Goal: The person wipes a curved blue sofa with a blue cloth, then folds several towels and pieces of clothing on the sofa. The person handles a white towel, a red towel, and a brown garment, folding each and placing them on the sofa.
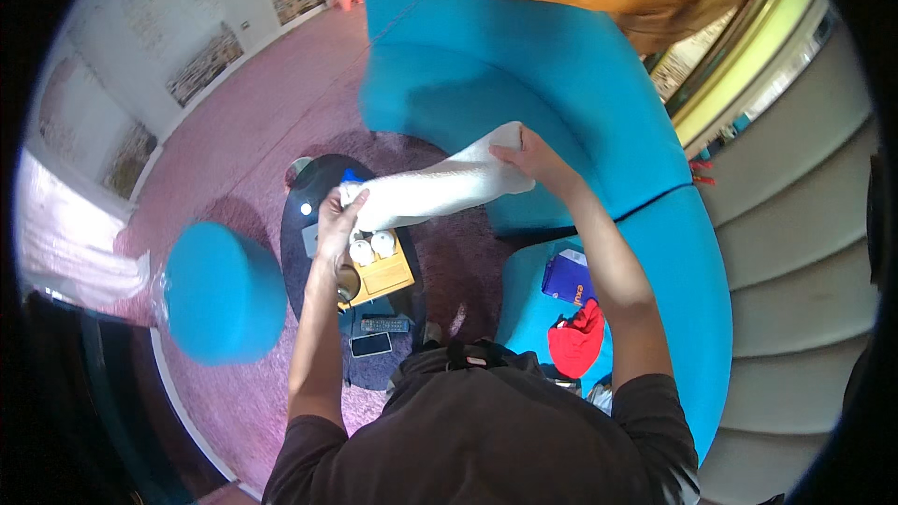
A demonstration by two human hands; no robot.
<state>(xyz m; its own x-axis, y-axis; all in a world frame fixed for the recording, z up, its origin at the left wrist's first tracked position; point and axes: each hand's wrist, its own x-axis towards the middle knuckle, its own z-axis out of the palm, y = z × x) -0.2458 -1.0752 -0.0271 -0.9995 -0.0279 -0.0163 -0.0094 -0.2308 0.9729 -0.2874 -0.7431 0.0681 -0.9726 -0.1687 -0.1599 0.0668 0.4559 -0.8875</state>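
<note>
A long white cloth [442, 186] is stretched between my two hands, above the dark oval coffee table [319, 175] and the carpet. My left hand [339, 217] grips its left end, over the table. Higher and to the right, my right hand [530, 158] pinches the other end in front of the blue curved sofa [505, 28]. Beneath my left wrist stands a wooden tea tray [389, 273] with white cups [383, 243] and a dark round pot [348, 282]. The cloth covers part of the table.
A remote control [384, 325] and a smartphone [371, 344] lie at the table's near end. On the near sofa seat are a purple package [567, 278] and a red cloth item [577, 342]. A blue round stool [224, 291] stands left, on pink carpet [238, 133].
</note>
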